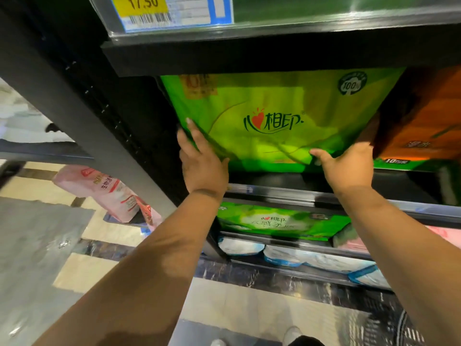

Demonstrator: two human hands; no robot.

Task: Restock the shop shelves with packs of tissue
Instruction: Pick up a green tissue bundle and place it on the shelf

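A large bright green pack of tissue [274,116] with a red heart logo stands on the black shelf [274,178] under the shelf above. My left hand [202,161] presses flat against its lower left corner, fingers straight. My right hand [346,166] lies against its lower right edge, thumb stretched along the front; its fingers reach between this pack and an orange pack [424,121] on the right and are partly hidden.
A yellow price tag [142,6] hangs on the upper shelf rail. Lower shelves hold another green pack [282,223] and white-blue rolls [299,255]. A pink pack [104,191] sits low at the left past the black upright [82,121]. Tiled floor below.
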